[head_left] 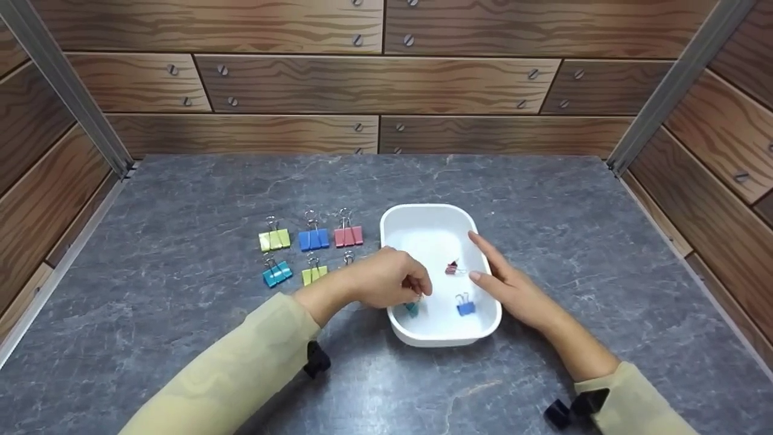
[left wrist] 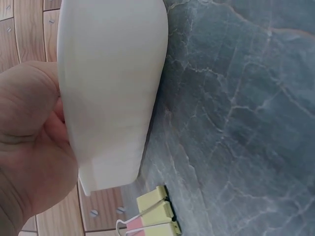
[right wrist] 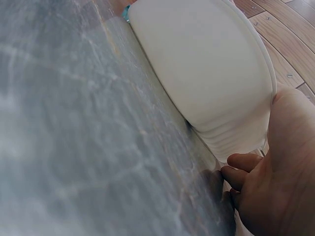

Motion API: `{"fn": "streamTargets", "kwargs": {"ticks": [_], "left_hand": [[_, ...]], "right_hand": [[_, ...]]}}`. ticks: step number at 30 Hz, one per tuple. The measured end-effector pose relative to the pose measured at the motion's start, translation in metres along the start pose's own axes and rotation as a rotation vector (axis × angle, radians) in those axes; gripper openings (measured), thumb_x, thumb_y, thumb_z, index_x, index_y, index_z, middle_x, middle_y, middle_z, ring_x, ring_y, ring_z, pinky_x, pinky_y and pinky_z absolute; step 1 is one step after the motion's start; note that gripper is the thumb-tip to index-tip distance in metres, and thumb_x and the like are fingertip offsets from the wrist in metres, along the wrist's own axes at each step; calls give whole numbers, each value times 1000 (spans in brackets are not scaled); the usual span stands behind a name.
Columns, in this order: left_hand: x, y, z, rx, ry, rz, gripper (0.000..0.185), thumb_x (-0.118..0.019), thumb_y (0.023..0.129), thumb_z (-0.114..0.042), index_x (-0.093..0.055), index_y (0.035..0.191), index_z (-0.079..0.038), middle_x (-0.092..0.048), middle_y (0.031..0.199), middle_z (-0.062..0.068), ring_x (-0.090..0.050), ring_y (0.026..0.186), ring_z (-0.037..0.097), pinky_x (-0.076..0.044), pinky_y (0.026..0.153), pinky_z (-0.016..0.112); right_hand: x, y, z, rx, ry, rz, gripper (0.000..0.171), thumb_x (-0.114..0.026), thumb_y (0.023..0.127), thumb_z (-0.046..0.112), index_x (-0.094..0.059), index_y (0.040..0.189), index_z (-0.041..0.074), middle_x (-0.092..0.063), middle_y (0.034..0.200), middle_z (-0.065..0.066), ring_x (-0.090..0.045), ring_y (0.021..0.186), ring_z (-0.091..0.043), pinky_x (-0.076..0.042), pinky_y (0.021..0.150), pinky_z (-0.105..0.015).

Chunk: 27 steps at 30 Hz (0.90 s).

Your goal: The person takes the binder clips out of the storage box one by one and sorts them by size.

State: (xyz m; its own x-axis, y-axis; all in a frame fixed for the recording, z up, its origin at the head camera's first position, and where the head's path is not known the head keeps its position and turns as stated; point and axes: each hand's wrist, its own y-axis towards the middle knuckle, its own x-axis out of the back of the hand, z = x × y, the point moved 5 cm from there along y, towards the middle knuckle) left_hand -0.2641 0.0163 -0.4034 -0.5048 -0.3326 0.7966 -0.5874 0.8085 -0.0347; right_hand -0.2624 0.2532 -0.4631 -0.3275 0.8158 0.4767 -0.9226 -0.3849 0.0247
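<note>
**Clips and tray, one moment**

My left hand reached over the near left rim of the white tray, fingers curled and pinching a teal clip just inside that corner. My right hand lay along the tray's right rim, fingers straight and together, touching the wall, holding nothing. Inside the tray lay a dark red clip and a blue clip, apart from each other. Left of the tray on the grey table: yellow clip, blue, pink in one row; teal and yellow-green nearer me. No writing or brand readable anywhere.
</note>
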Motion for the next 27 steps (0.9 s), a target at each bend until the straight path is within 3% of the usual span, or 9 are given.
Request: {"fn": "streamTargets", "kwargs": {"ticks": [8, 14, 20, 27], "left_hand": [[3, -1, -1, -44, -147, -150, 13, -70, 99, 0, -79, 109, -1, -77, 97, 4, -66, 89, 10, -55, 83, 25], [10, -3, -5, -29, -196, -238, 15, -71, 99, -1, -79, 111, -5, -77, 100, 1, -66, 90, 8, -55, 85, 26], [18, -10, -7, -24, -187, -298, 14, -71, 99, -3, -79, 110, -7, -77, 98, -1, -66, 88, 7, -55, 83, 28], [33, -21, -6, -11, -204, -359, 14, -70, 100, -4, -79, 110, -8, -76, 98, -1, -65, 88, 10, -56, 80, 29]], "right_hand": [[1, -1, -1, 3, -19, -9, 70, -58, 110, 36, -22, 170, 34, -21, 174, -17, -29, 156, -36, -33, 119, -53], [2, -1, -3, -11, -24, -16, 70, -59, 110, 38, -22, 170, 38, -23, 173, -17, -32, 155, -37, -34, 118, -54], [0, -1, -3, -35, -32, -5, 71, -58, 110, 40, -21, 170, 38, -26, 172, -18, -34, 153, -36, -38, 116, -56], [0, -1, -2, -27, -30, -11, 71, -59, 109, 40, -22, 170, 38, -24, 173, -17, -30, 156, -35, -31, 120, -55]]}}
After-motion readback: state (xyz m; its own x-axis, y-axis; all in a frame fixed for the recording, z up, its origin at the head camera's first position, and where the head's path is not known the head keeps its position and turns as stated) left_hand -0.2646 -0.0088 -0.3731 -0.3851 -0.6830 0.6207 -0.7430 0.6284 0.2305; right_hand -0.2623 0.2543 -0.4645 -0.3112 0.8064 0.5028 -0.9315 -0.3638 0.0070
